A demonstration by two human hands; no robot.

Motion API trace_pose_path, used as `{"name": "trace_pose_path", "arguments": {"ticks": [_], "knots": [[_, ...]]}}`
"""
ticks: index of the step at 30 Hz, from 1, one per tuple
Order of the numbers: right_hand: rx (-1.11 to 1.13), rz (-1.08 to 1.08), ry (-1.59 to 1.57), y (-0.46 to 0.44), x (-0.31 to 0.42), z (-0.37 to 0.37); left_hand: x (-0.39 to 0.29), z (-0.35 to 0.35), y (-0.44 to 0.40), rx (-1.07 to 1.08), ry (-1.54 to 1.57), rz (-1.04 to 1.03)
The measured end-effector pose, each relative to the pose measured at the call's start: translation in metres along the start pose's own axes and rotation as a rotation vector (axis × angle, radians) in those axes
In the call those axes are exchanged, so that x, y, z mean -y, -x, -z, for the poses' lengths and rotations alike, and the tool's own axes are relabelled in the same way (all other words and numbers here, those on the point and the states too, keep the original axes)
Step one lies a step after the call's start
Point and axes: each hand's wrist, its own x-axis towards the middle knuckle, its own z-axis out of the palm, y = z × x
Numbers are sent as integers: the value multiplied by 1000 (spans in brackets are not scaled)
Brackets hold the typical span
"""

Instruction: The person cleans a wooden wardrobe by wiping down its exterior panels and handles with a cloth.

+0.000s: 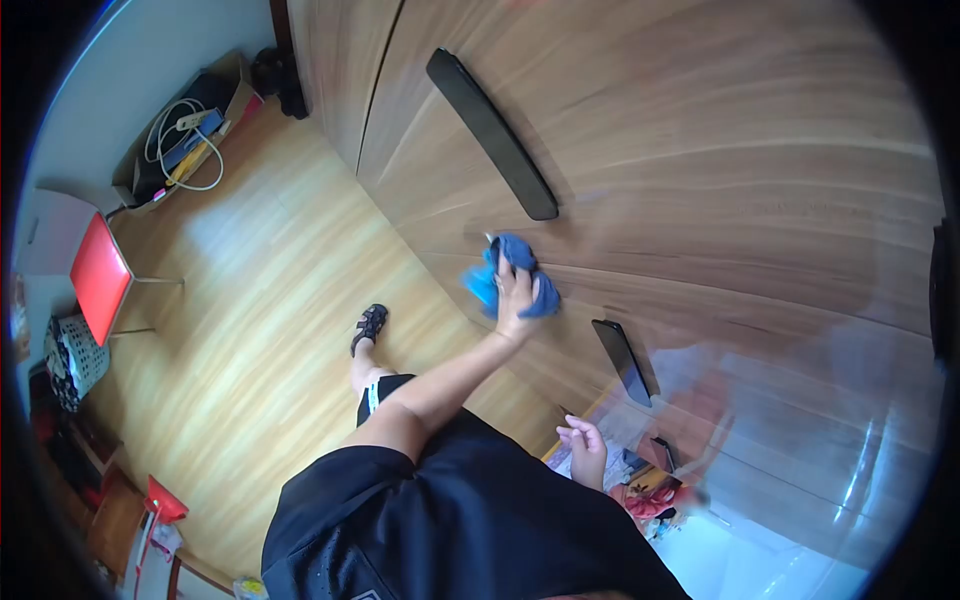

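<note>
My left hand (515, 300) is closed over a crumpled blue cloth (515, 250) with a brighter light-blue part at its left side. It presses the cloth on the wood-grain cabinet front (640, 200), near the seam below a long dark handle (495, 140). Lower right, my right hand (586, 448) is held up near my body with nothing in it, its fingers apart and slightly bent. A shorter dark handle (622, 362) sits on the panel to the right of my left hand.
A pale wood floor (250, 300) stretches to the left, with my sandalled foot (371, 326) on it. A red-seated chair (102, 280), a white basket (78, 360) and an open box with a coiled white cable (187, 140) stand along the far left.
</note>
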Motion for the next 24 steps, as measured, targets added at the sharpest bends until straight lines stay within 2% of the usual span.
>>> {"name": "trace_pose_path", "arguments": {"ticks": [1,3,6,8,10,13,14,15,17,18,19,21,23,24], "knots": [[17,32,16,-7,12,-3,-14,3,6,59,-9,41],[45,87,39,-13,29,-7,-19,13,-34,49,0,60],[58,116,31,-13,17,-2,-35,54,-152,-231,-52,-400],[42,71,39,-7,13,-2,-36,71,-211,-349,-21,-305],[9,41,23,-4,4,-2,-40,59,-192,-384,351,15],[-35,23,-34,-3,-10,-8,-16,-3,-104,-387,504,291],[-29,26,-43,-4,-4,-13,-19,-9,-64,-370,481,291],[-26,27,-46,-4,2,-14,-48,19,-36,-145,-416,-37],[-36,135,10,-9,19,-16,-39,15,-51,-201,-161,54],[-43,184,34,-7,22,-17,-40,18,-76,-282,69,181],[-57,175,36,-5,20,-16,-46,24,-113,-359,297,307],[-82,164,38,0,14,-11,-53,28,-126,-408,552,394],[-80,130,-3,4,-2,-9,-63,25,-112,-379,605,283],[-80,107,-21,7,-8,-9,-57,18,-88,-274,-41,54]]}}
